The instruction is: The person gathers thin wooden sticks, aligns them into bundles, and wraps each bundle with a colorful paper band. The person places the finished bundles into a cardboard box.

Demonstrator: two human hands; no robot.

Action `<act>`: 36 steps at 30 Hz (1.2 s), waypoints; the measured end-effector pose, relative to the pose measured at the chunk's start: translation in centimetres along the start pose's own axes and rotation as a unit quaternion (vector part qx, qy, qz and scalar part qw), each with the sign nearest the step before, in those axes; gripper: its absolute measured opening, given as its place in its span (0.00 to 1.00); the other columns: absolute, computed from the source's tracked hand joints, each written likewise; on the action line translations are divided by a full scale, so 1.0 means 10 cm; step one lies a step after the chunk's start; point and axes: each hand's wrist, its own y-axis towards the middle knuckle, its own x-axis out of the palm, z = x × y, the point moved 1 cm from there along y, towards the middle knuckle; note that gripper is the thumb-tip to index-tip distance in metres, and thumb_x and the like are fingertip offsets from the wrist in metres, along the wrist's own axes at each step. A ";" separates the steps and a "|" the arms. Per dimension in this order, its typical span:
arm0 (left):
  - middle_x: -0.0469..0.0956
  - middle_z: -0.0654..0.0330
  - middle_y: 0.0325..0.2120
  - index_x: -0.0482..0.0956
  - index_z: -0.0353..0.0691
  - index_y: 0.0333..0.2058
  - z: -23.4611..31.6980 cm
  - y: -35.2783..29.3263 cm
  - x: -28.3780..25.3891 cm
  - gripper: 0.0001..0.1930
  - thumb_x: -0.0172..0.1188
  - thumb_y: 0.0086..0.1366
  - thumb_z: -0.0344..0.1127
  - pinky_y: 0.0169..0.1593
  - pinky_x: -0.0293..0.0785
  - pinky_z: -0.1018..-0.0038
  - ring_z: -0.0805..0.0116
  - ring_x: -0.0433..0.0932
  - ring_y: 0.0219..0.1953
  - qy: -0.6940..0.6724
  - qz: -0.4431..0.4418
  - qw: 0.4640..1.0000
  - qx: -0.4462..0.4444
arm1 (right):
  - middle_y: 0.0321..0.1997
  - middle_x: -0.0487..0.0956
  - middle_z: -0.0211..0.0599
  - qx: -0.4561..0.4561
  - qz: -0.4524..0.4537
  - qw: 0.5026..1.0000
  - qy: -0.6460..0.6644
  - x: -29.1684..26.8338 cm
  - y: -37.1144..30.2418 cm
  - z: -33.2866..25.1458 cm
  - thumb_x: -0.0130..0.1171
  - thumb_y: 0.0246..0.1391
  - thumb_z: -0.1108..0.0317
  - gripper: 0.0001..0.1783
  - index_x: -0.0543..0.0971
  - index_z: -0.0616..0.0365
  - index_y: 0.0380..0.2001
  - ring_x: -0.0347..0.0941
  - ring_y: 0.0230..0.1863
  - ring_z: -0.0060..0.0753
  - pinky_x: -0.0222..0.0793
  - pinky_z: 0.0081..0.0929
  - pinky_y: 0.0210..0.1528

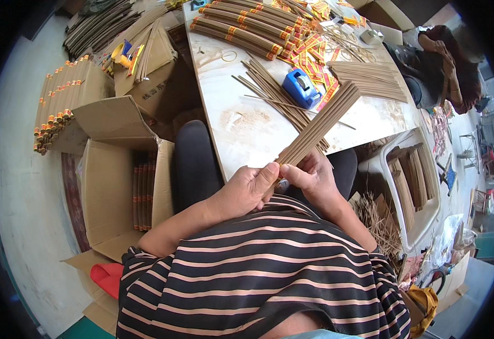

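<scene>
A bundle of brown incense sticks [321,124] slants up and to the right over the table edge, its lower end between my two hands. My left hand [248,186] grips it from the left, thumb pressed on the sticks. From the right, my right hand [315,176] closes round the same end, its thumb almost meeting the left one. A strip of colour shows under the fingers, mostly hidden. Just beyond the bundle stands a blue tape dispenser [302,88]. Loose incense sticks [269,93] lie beside it, and red-and-yellow paper labels [313,55] are scattered behind.
Wrapped bundles [241,35] lie along the far table [241,121]. An open cardboard box [103,186] holding bundles stands at my left; more are stacked [60,104] beyond. A white bin [396,186] of sticks is at my right. Another person [447,68] is at the far right.
</scene>
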 end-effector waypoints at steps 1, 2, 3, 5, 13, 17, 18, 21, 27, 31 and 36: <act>0.66 0.64 0.13 0.72 0.39 0.24 -0.01 0.01 0.00 0.30 0.35 0.65 0.61 0.23 0.64 0.85 0.77 0.65 0.16 0.009 0.003 1.000 0.006 | 0.35 0.76 0.37 -0.002 0.002 1.000 -0.009 0.00 0.00 -0.03 0.60 0.50 0.69 0.18 0.69 0.68 0.40 0.72 0.34 0.22 0.70 0.19 0.39; 0.66 0.64 0.13 0.72 0.38 0.24 0.00 0.00 0.00 0.30 0.34 0.66 0.60 0.23 0.65 0.84 0.77 0.65 0.17 0.017 0.011 1.000 0.003 | 0.35 0.76 0.38 -0.003 0.003 1.000 -0.018 0.01 0.00 -0.04 0.59 0.51 0.69 0.17 0.68 0.68 0.40 0.72 0.34 0.22 0.70 0.19 0.39; 0.66 0.64 0.13 0.72 0.38 0.25 0.02 0.00 0.01 0.30 0.34 0.66 0.59 0.24 0.65 0.84 0.76 0.66 0.17 0.024 0.019 1.000 0.001 | 0.35 0.76 0.39 -0.011 0.004 1.000 -0.017 0.01 0.01 0.00 0.59 0.52 0.68 0.17 0.68 0.69 0.39 0.72 0.34 0.22 0.71 0.21 0.39; 0.67 0.63 0.14 0.72 0.37 0.25 0.04 0.00 0.01 0.30 0.34 0.67 0.58 0.25 0.65 0.82 0.75 0.66 0.18 0.044 0.031 0.999 0.012 | 0.35 0.76 0.39 -0.025 0.012 1.000 -0.012 0.03 0.02 0.01 0.59 0.52 0.67 0.17 0.68 0.69 0.39 0.72 0.34 0.22 0.71 0.21 0.39; 0.74 0.53 0.21 0.73 0.29 0.38 0.06 0.00 0.00 0.24 0.36 0.70 0.47 0.32 0.71 0.76 0.66 0.74 0.25 0.160 0.091 0.976 0.116 | 0.35 0.76 0.39 -0.048 0.029 0.998 0.013 0.11 0.08 -0.02 0.58 0.52 0.68 0.16 0.67 0.66 0.40 0.71 0.32 0.20 0.70 0.18 0.34; 0.75 0.48 0.32 0.67 0.29 0.51 0.03 0.03 0.02 0.21 0.39 0.70 0.41 0.38 0.74 0.72 0.61 0.77 0.32 0.204 0.141 0.953 0.172 | 0.32 0.75 0.35 -0.061 0.019 0.998 0.015 0.12 0.09 -0.09 0.58 0.52 0.67 0.15 0.67 0.63 0.39 0.69 0.30 0.18 0.68 0.16 0.32; 0.75 0.47 0.33 0.65 0.29 0.53 0.03 0.03 0.01 0.20 0.40 0.70 0.39 0.39 0.74 0.72 0.60 0.77 0.33 0.221 0.140 0.948 0.183 | 0.32 0.75 0.35 -0.062 0.024 0.998 0.006 0.12 0.08 -0.11 0.58 0.51 0.68 0.15 0.67 0.65 0.38 0.70 0.30 0.18 0.69 0.16 0.32; 0.74 0.46 0.34 0.60 0.30 0.56 -0.03 0.05 0.00 0.21 0.43 0.68 0.35 0.39 0.74 0.73 0.58 0.77 0.34 0.248 0.146 0.926 0.244 | 0.31 0.75 0.35 -0.065 0.035 0.997 -0.016 0.12 0.09 -0.13 0.58 0.51 0.70 0.15 0.69 0.69 0.37 0.70 0.29 0.18 0.71 0.17 0.31; 0.73 0.48 0.32 0.51 0.33 0.61 -0.05 0.08 -0.03 0.27 0.49 0.65 0.30 0.33 0.74 0.75 0.63 0.75 0.28 0.332 0.152 0.874 0.321 | 0.29 0.75 0.32 -0.065 0.041 0.997 -0.027 0.10 0.11 -0.08 0.59 0.50 0.70 0.14 0.70 0.66 0.37 0.70 0.29 0.16 0.69 0.15 0.30; 0.71 0.45 0.32 0.46 0.30 0.61 -0.02 0.08 0.00 0.33 0.53 0.61 0.28 0.34 0.75 0.71 0.58 0.75 0.28 0.371 0.151 0.863 0.308 | 0.29 0.75 0.32 -0.055 0.032 0.998 -0.005 0.09 0.14 -0.11 0.58 0.51 0.69 0.13 0.70 0.66 0.36 0.70 0.28 0.17 0.68 0.16 0.31; 0.67 0.39 0.38 0.45 0.21 0.59 -0.09 0.15 -0.01 0.36 0.56 0.58 0.27 0.32 0.75 0.71 0.56 0.75 0.26 0.483 0.160 0.786 0.350 | 0.23 0.73 0.29 -0.052 0.049 0.997 0.003 0.06 0.20 -0.06 0.59 0.52 0.64 0.11 0.71 0.60 0.32 0.62 0.18 0.12 0.58 0.10 0.19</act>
